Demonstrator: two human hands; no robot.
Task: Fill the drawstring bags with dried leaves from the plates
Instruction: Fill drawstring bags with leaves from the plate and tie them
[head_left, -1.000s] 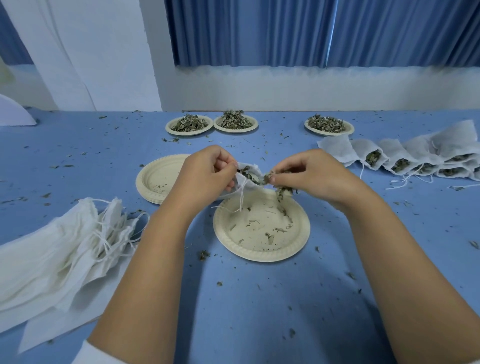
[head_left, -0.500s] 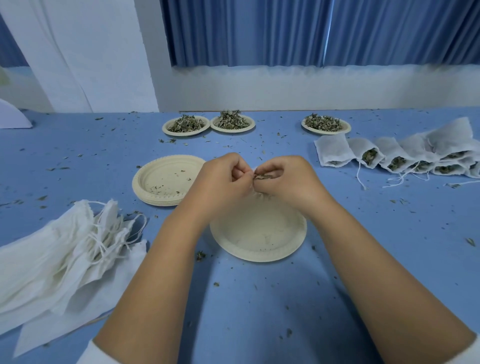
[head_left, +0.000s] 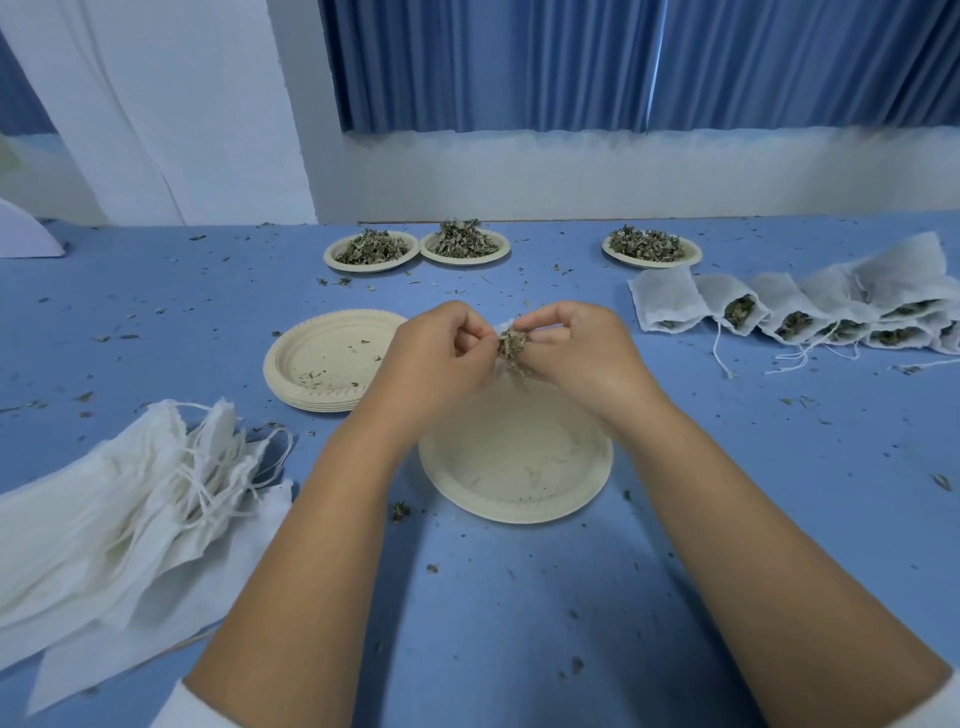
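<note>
Compared with 1 second ago, when the bag mouth was held stretched wide between 2 separated hands, the left hand (head_left: 441, 358) and the right hand (head_left: 576, 353) are now seen drawn together, knuckles almost touching. The small white fabric drawstring bag (head_left: 503, 326) is pinched at its mouth by the curled fingers of the left hand. Most of it is hidden between the 2 hands. A clump of dried green leaves (head_left: 511, 345) is pinched by the right fingertips just at that mouth, and appears to be in the course of being pushed in. Directly below both hands the round beige paper plate (head_left: 519, 512) is left with only crumbs, so this bag is judged to be nearly filled and its plate spent. Beyond the hands 3 beige paper plates heaped with dried leaves (head_left: 464, 244) are waiting. Off to the right of the right hand a row of filled white bags (head_left: 779, 306) is laid out. Left of the left hand a stack of empty beige paper plates (head_left: 322, 358) is seen, and nearer, a pile of flat unfilled white drawstring bags (head_left: 130, 493), so much of the task remains.
</note>
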